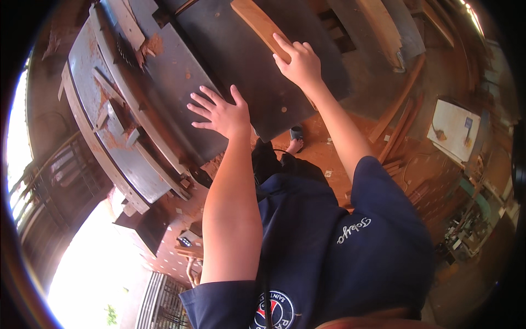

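A narrow, light-brown wooden board (pixel 257 23) lies on the dark metal machine table (pixel 219 33), running away toward the far edge. My right hand (pixel 300 64) grips its near end, with the index finger stretched along the top and the thumb at the end. To the left, my left hand (pixel 226 116) is open, fingers spread and palm down over the dark table top. Nothing is held in it. Whether the palm presses on the metal or hovers just above cannot be made out.
A long rail (pixel 131 93) borders the table on the left. Beyond it, wood offcuts (pixel 115 118) and sawdust lie on a grey metal surface. Wooden strips (pixel 400 129) rest on the reddish floor at right, near a white panel (pixel 453 129). Another plank (pixel 378 27) lies at far right.
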Motion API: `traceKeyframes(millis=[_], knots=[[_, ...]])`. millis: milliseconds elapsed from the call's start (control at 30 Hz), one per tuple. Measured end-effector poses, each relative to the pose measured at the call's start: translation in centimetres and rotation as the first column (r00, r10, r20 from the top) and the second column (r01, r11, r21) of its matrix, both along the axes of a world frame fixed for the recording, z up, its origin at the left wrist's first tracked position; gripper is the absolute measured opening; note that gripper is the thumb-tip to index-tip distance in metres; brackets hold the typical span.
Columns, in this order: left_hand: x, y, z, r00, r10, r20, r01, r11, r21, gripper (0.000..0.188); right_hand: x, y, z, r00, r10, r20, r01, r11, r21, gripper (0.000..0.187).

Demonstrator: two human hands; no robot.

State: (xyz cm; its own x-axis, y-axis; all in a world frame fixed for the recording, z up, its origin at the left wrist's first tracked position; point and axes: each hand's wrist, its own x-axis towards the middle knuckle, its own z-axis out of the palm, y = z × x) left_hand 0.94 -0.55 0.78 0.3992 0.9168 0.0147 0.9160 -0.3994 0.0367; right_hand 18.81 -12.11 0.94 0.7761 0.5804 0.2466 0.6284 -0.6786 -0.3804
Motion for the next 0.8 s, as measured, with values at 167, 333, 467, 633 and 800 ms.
traceKeyframes(millis=[167, 333, 467, 633, 800], knots=[[-0.2, 0.1, 0.5, 1.0, 0.023, 0.006, -0.022, 0.998, -0.06, 0.08, -2.5, -1.0, 0.0, 0.996, -0.048, 0.072, 0.049, 0.999, -0.011, 0.058], [-0.3, -0.1, 1.4, 0.991, -0.09, 0.1, 0.1, 0.99, -0.095, 0.081, -2.2, -1.4, -0.3, 0.997, -0.042, 0.059, 0.041, 0.999, 0.016, 0.057], [0.4, -0.6, 2.5, 0.926, -0.314, 0.209, 0.353, 0.918, -0.183, 0.08, -2.0, -1.6, -0.3, 0.998, -0.048, 0.037, 0.048, 0.999, 0.01, 0.056], [8.6, 4.0, -2.2, 0.82, -0.517, 0.247, 0.569, 0.783, -0.25, 0.069, -2.4, -1.1, 0.3, 0.999, -0.051, 0.01, 0.052, 0.998, -0.027, 0.057], [15.3, 8.8, -3.2, 0.836, -0.505, 0.215, 0.544, 0.813, -0.206, 0.069, -2.6, -1.0, 0.7, 0.999, -0.054, 0.0, 0.054, 0.998, -0.03, 0.057]])
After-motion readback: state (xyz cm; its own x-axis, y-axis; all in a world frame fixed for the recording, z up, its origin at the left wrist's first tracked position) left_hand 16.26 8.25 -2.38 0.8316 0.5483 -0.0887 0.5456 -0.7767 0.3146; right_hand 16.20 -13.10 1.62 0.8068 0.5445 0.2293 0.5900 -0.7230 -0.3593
